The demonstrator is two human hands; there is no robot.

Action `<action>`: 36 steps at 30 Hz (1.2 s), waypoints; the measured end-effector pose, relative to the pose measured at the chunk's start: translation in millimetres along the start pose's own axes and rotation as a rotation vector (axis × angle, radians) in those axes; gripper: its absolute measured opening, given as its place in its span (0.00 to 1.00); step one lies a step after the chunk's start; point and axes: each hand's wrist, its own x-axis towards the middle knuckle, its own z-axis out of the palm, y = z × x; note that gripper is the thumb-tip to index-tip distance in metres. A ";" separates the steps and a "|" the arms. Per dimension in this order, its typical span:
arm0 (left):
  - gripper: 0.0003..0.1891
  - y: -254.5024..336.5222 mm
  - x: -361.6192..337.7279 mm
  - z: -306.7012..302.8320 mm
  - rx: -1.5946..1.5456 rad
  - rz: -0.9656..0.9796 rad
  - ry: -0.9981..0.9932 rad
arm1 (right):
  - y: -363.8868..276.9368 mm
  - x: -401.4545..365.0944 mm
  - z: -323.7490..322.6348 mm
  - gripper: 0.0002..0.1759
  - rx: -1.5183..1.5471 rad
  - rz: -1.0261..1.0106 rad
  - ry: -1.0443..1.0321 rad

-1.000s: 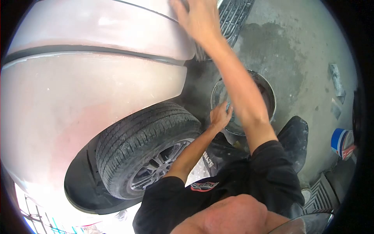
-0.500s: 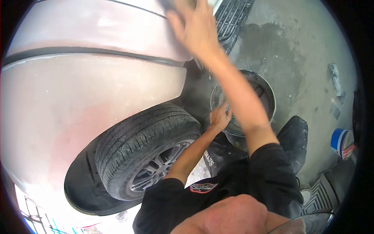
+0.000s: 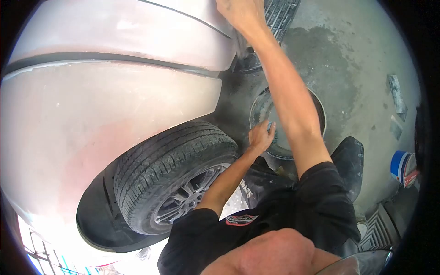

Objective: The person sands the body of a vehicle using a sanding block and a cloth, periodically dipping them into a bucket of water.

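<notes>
My left hand (image 3: 261,136) is at the near left rim of a round bucket (image 3: 324,120) on the floor. Its fingers are closed around a small blue-green thing (image 3: 271,127), mostly hidden by the hand. My right arm reaches across the bucket to the vehicle's front end. Up at the top edge of the view, my right hand (image 3: 243,16) is by the corner of the pale, sanded-looking body panel (image 3: 137,30). Its fingertips are cut off by the frame, so what they grip is out of sight.
Below the pale fender (image 3: 114,96) is a tyre (image 3: 169,169) with a spoked wheel. A dark grille (image 3: 282,20) lies beyond my right hand. Wet patches mark the concrete floor (image 3: 362,55). A blue and white tub (image 3: 399,166) stands at the right.
My right hand has moved up and right along the panel; the dark thing under its fingers is no longer visible. My left hand stays by the bucket, with its fingers slightly shifted.
</notes>
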 end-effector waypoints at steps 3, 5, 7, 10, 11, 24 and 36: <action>0.19 2.2 -3.0 -2.6 0.007 0.019 -0.013 | 5.6 -71.2 30.3 0.30 -0.024 -0.256 0.150; 0.19 -7.8 1.4 9.1 0.024 0.056 0.003 | 2.8 -76.5 29.2 0.32 0.008 -0.308 0.164; 0.18 -10.7 -2.3 8.9 0.013 0.068 0.047 | -5.6 -44.5 3.1 0.30 0.052 -0.118 0.026; 0.18 -1.9 -1.8 1.8 -0.013 0.048 0.028 | 8.3 -27.1 15.1 0.29 0.018 -0.153 0.084; 0.18 -3.7 -0.5 2.5 0.003 0.066 0.026 | 10.3 -45.2 24.3 0.30 -0.009 -0.213 0.118; 0.19 -4.6 -2.8 1.4 0.028 0.035 -0.024 | -5.0 -80.7 27.3 0.32 -0.036 -0.261 0.112; 0.14 -12.8 -6.6 7.9 0.029 0.008 -0.038 | -7.2 -33.4 11.4 0.30 -0.148 -0.207 0.040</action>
